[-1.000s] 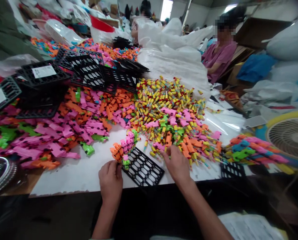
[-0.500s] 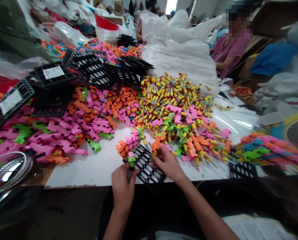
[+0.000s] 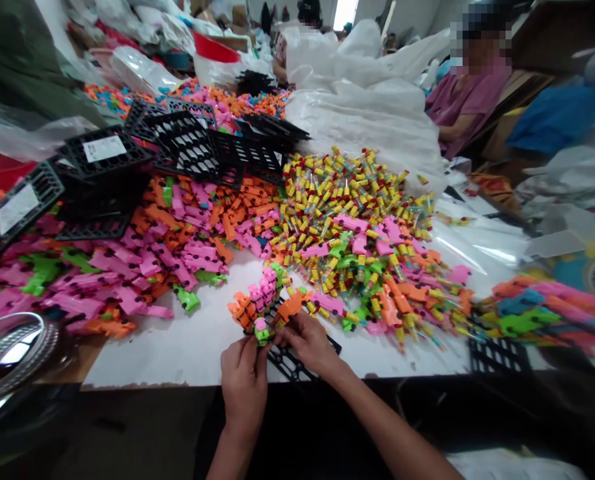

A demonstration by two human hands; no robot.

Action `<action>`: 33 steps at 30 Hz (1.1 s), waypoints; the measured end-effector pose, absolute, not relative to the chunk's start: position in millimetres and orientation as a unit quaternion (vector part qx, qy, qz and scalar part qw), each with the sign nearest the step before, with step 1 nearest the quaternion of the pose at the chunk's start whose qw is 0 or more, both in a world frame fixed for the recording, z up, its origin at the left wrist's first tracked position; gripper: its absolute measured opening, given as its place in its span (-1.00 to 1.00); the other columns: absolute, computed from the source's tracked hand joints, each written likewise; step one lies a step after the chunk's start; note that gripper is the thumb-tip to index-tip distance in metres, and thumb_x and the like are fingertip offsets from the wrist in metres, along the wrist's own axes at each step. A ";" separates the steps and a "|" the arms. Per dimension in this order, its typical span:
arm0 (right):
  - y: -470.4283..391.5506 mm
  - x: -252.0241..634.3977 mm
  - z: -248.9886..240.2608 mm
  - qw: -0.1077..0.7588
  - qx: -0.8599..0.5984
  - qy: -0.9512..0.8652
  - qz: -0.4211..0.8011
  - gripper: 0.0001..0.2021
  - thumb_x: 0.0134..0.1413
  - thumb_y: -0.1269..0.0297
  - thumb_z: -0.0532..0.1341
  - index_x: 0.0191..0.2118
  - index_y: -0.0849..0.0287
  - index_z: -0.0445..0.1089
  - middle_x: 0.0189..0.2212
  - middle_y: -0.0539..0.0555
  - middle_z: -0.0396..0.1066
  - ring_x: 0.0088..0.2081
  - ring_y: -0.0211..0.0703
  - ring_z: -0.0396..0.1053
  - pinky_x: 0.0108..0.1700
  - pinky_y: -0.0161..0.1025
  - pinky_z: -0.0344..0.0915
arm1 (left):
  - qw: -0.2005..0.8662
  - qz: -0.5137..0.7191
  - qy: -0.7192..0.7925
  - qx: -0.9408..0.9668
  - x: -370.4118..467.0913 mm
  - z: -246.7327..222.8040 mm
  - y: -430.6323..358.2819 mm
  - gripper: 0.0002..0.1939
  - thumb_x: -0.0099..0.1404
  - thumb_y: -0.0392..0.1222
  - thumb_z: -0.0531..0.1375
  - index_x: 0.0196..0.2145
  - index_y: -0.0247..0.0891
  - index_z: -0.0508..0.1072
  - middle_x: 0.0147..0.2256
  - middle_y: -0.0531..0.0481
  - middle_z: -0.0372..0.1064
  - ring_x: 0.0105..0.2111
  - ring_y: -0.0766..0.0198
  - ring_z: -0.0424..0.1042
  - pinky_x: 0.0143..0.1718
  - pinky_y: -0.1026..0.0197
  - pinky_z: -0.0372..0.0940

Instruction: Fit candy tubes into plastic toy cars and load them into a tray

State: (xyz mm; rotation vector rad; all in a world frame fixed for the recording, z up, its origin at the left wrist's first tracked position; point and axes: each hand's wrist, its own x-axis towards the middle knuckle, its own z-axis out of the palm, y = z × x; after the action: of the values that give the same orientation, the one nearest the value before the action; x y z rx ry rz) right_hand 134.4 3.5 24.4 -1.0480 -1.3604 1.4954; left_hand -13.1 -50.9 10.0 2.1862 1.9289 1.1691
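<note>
A black plastic grid tray (image 3: 297, 365) lies at the table's front edge, partly hidden by my hands. Orange toy cars (image 3: 241, 311) and pink toy cars (image 3: 263, 289) stand in rows along its far left side, with a green toy car (image 3: 262, 331) topped in pink nearer me. My left hand (image 3: 244, 373) pinches at the tray's near left edge, right beside that green car; its fingertips are partly hidden. An orange toy car (image 3: 290, 307) is held between the fingers of my right hand (image 3: 310, 343), above the tray.
Loose toy cars (image 3: 127, 273) cover the left, below stacked black trays (image 3: 182, 143). Yellow-capped small tubes (image 3: 337, 200) heap up in the middle behind more cars. At right lie bagged toys (image 3: 527, 313) and another tray (image 3: 497, 357). A person (image 3: 470, 100) sits beyond.
My right hand has moved left and toward me with the orange toy car, closer to my left hand. My left thumb has drawn in against its fingers. The view has shifted slightly.
</note>
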 end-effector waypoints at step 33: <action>-1.1 118.7 109.8 0.514 -0.446 -0.653 0.332 -0.77 -0.10 0.12 0.34 -0.36 0.13 0.40 -0.39 -0.03 0.30 -0.32 -0.25 0.26 -0.28 -0.33 0.21 | 0.070 0.451 0.572 0.682 -42.0 -18.6 -25.3 -0.74 0.35 0.01 0.06 -0.11 -0.08 0.44 -0.22 0.00 0.49 -0.23 0.13 0.48 -0.20 0.08 0.42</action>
State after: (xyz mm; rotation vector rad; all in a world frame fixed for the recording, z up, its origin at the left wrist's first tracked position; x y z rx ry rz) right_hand 118.7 -1.1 109.8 -1.0707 -1.5702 0.7970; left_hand -42.0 -25.3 -18.6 2.0517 1.7220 1.3565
